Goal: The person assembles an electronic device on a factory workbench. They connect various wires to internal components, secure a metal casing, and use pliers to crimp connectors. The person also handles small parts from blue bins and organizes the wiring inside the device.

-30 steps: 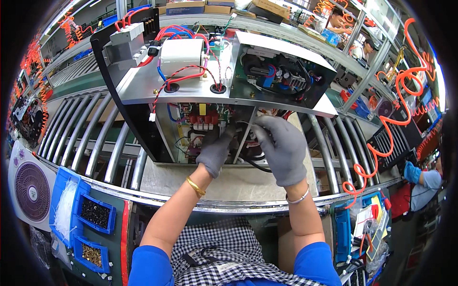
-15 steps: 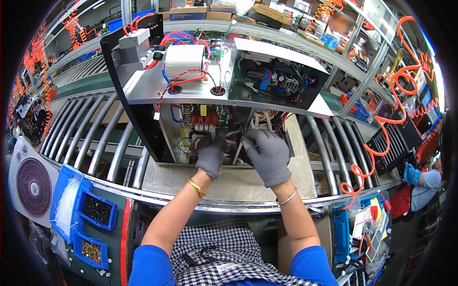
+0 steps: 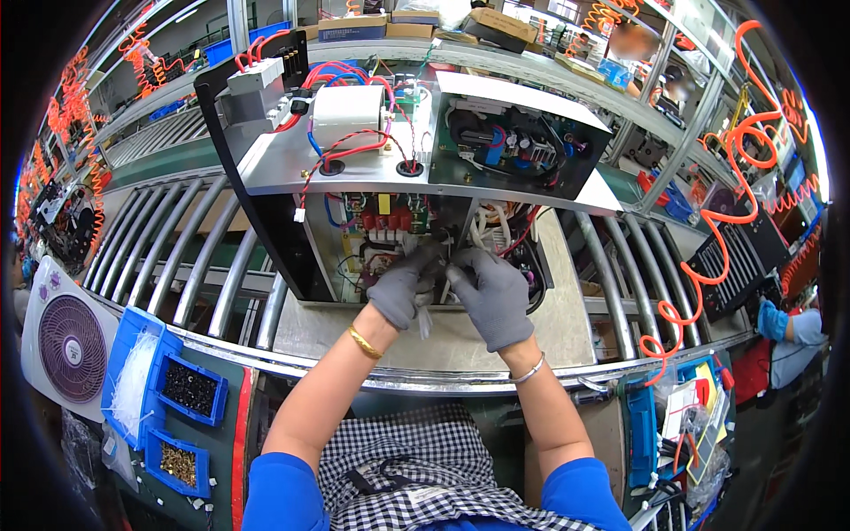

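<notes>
An open metal machine chassis (image 3: 345,177) stands in front of me, with a lower bay holding a circuit board with red parts (image 3: 390,219) and pale wires (image 3: 485,232). My left hand (image 3: 400,290), in a grey glove, reaches into the bay with its fingers closed together near the middle divider. A small pale strip (image 3: 424,320) hangs below those fingers. Close beside it, my right hand (image 3: 494,299), gloved too, has thumb and fingers pinched at the divider's front edge. What either hand grips is hidden. A white cylinder (image 3: 349,117) with red and blue wires sits on top.
The chassis rests on a metal plate (image 3: 549,341) over a roller conveyor (image 3: 186,279). Blue bins of black screws (image 3: 189,390), brass-coloured fasteners (image 3: 177,463) and white strips (image 3: 135,376) lie left, beside a fan (image 3: 71,341). An orange coiled hose (image 3: 722,221) hangs right.
My left hand has turned and shifted toward the right hand, and the pale strip now shows beneath it. My right hand has barely moved. The whole view has shifted slightly.
</notes>
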The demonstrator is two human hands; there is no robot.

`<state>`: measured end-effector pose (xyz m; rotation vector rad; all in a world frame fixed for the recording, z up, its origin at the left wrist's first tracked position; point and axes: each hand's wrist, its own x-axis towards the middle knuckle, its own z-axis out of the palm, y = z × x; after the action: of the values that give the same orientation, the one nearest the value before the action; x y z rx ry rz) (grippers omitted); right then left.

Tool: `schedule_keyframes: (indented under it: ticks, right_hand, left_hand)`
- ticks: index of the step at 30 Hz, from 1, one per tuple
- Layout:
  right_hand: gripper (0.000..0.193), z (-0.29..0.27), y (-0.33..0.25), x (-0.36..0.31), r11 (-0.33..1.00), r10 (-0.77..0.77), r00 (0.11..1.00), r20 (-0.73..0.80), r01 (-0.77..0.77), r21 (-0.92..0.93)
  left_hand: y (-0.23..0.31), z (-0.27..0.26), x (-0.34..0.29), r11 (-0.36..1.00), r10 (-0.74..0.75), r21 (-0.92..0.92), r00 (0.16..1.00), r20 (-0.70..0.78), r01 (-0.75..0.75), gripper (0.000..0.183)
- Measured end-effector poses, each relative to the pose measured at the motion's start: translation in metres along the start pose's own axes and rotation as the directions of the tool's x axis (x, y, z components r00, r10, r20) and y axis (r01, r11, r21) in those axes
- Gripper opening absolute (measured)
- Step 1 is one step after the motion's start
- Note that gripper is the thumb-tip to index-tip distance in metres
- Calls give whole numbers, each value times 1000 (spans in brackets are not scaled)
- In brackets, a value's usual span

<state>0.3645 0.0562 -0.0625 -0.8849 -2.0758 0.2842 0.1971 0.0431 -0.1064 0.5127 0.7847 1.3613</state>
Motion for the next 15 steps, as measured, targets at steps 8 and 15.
schedule_keyframes:
  ticks: [8,15]
  right_hand:
    - [16,14,0,3,995,-87,989,-121,79,-66]
    - [15,22,3,5,983,-127,981,-149,104,-151]
  left_hand:
    - [-12,-1,11,991,-4,-135,999,48,11,14]
    - [-15,-4,12,983,10,-182,996,83,5,16]
